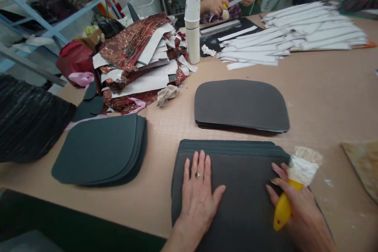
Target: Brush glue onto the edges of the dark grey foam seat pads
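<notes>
My left hand [199, 195] lies flat on a dark grey panel [242, 201], its fingers stretched out and a ring on one of them. That panel rests on a stack of dark green pieces [230, 147], whose far edges show beyond it. A paintbrush [285, 208] with a yellow handle sits in my right hand [307, 212], its whitened bristles pointing away and to the right. The fingertips of this hand touch the panel near its right edge. Just beyond is a stack of dark grey panels [242, 104] with rounded corners.
Another stack of dark green pieces [100, 149] is on the left. Behind it are a patterned red fabric pile [132, 47] and stacked paper cups [193, 25]. White strips [295, 35] cover the far right. Opposite, a co-worker's hand [217, 6] holds a brush. A brownish board [363, 165] lies at right.
</notes>
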`<state>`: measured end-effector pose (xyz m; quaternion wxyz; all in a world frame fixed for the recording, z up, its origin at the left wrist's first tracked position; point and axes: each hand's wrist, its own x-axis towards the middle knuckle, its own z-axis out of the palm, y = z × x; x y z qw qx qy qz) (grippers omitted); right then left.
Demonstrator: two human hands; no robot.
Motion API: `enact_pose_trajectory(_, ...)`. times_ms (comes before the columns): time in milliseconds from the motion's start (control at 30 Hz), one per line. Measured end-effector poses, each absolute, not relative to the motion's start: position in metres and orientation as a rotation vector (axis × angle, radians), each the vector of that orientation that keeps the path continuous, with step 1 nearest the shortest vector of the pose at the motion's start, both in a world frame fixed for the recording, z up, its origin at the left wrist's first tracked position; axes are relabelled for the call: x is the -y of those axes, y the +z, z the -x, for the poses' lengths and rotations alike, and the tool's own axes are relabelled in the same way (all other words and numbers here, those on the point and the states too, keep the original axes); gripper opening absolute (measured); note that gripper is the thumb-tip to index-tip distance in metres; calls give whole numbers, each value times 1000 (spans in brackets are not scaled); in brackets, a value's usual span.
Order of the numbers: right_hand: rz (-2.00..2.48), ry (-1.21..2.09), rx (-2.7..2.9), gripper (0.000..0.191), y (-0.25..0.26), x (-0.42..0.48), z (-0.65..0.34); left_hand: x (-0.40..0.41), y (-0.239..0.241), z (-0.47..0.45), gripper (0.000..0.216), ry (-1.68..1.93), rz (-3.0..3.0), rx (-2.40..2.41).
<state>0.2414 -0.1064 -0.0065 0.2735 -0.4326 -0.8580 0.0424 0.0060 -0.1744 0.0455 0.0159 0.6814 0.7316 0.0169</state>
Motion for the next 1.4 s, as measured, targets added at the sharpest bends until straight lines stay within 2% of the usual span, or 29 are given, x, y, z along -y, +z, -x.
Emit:
enact_pose_trajectory(200,1221,111,2302,13,-3,107,-238,181,44,10,62,103,-2207,-2440)
enact_pose_trajectory(433,1276,180,2288,17,8,100,-233,166,33,-17,60,219,-2528,-2022)
enact_pose_trajectory(733,1532,170,1928,16,13,112,-290,161,23,-17,64,252,-2581,-1970)
enact_pose_trajectory(1200,1421,311,1907,20,32,119,-272,158,18,-17,68,196,-2643,-1909)
enact_pose_trajectory(1400,1232,403,2086,18,33,110,-229,166,43,-31,63,54,-2525,-1958)
